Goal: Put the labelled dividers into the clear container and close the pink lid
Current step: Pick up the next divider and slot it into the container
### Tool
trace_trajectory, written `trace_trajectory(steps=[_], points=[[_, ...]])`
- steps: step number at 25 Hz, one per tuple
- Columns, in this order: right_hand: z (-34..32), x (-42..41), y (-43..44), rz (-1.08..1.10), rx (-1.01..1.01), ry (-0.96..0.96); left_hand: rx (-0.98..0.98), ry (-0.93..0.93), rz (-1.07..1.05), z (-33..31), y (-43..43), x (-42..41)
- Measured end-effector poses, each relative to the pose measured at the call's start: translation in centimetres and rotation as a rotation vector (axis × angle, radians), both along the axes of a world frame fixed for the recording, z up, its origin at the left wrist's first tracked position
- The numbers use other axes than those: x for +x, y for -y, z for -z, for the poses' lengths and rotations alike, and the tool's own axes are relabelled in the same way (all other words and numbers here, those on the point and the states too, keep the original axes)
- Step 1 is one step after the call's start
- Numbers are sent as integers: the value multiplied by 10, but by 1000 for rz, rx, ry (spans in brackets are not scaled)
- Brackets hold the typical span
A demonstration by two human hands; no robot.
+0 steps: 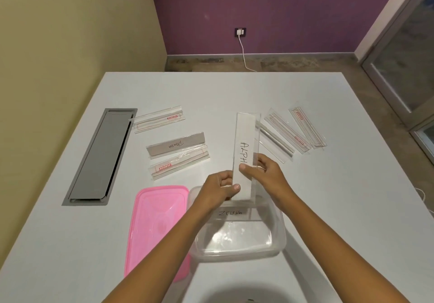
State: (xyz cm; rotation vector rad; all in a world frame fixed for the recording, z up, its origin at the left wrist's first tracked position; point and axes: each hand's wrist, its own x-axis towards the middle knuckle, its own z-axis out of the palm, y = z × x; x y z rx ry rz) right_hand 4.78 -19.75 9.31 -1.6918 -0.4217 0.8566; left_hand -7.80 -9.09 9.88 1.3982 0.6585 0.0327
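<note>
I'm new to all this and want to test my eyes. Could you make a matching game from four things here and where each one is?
1 ALPHA divider
2 ZEBRA divider
3 PANDA divider
4 pink lid

A inside the clear container
B flat on the table, left of the container
C pinched by left hand and right hand
D on the table beyond the lid

Pairs: 1-C, 2-A, 3-D, 4-B
</note>
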Motion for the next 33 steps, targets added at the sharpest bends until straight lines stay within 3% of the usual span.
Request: trace_trajectory(steps=[2, 5, 9, 13, 17, 27, 29, 33], points=[[-2, -5, 9, -28, -36, 62, 121, -74, -11, 1, -7, -13], [-2, -15, 24, -151, -135, 255, 537, -196, -277, 11, -19, -39], [11, -29, 32, -461, -315, 563, 523, -290, -364, 27, -32, -64], [31, -33, 28, -704, -534, 671, 505, -350, -295, 36, -28, -70], [43, -37, 17, -771, -621, 783, 525, -328, -277, 38, -22, -72], [59, -44, 13, -766, -667, 958, 527, -284, -257, 45, -27, -77], [57, -45, 15, -715, -596, 970, 529, -294, -265, 48, -29, -77], [44, -41, 16, -395, -326, 1112, 603, -302, -338, 56, -47, -71]])
